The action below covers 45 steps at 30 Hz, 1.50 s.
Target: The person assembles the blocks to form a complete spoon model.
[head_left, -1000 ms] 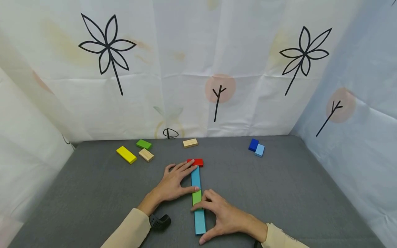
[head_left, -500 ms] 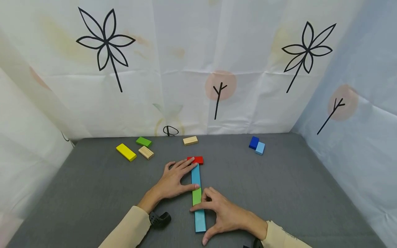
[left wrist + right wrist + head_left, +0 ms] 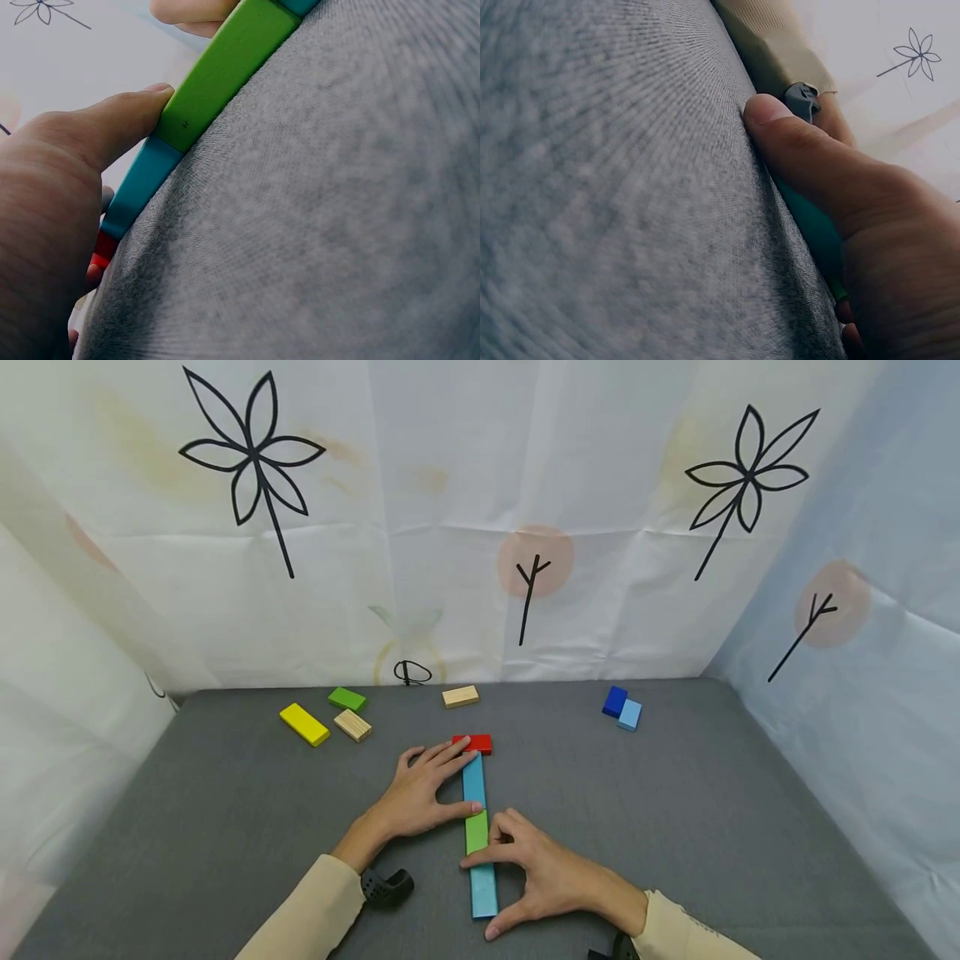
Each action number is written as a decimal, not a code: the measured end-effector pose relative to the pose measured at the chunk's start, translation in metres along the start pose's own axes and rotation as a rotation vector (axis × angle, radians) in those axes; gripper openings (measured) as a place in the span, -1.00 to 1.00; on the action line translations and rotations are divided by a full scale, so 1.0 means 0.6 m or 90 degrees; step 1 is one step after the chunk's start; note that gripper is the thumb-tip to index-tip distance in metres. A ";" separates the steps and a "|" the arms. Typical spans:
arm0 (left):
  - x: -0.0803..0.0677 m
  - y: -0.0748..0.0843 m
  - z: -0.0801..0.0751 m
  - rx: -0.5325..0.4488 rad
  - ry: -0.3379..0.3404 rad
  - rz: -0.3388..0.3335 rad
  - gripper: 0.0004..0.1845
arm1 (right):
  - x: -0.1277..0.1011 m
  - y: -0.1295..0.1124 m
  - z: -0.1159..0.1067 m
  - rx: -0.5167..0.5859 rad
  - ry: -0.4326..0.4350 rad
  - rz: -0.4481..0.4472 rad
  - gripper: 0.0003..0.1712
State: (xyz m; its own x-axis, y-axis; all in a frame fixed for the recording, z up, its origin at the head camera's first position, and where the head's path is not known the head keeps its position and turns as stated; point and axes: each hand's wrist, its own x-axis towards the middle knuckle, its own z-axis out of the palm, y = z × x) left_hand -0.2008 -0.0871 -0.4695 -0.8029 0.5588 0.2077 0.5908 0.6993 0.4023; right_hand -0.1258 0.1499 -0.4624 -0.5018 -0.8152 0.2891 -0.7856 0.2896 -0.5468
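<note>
Spreading under everything you have the grey tabletop, walled by a white printed backdrop with flower drawings. Down its middle runs a straight line of blocks: a near teal block, a green block, a far teal block and, across the far end, a red block. Your left hand lies flat with straight fingers along the left side of the line, fingertips on the red block, thumb at the joint of far teal and green. Your right hand has a curled grip: forefinger laid over the green block, thumb at the near teal block's end. Well apart sit a yellow block, a second green block, two plain wooden blocks, and a dark blue and light blue pair
</note>
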 end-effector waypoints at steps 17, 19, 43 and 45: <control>-0.001 0.004 -0.004 -0.005 -0.005 0.000 -0.14 | -0.001 -0.001 -0.002 -0.017 -0.002 -0.001 -0.18; -0.001 0.005 -0.004 -0.004 -0.004 0.000 -0.14 | 0.000 -0.002 -0.001 -0.018 0.000 0.000 -0.17; -0.003 0.005 -0.004 0.006 -0.004 0.008 -0.15 | 0.002 0.006 -0.034 0.107 0.115 0.040 -0.35; -0.003 0.005 -0.004 0.006 -0.001 0.010 -0.14 | 0.002 0.005 -0.052 0.094 0.153 0.062 -0.41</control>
State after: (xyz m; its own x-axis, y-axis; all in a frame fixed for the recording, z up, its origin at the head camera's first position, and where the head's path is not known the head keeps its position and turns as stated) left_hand -0.1980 -0.0869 -0.4668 -0.7937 0.5699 0.2128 0.6037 0.6949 0.3907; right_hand -0.1403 0.1654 -0.4393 -0.6576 -0.6399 0.3976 -0.6768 0.2699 -0.6849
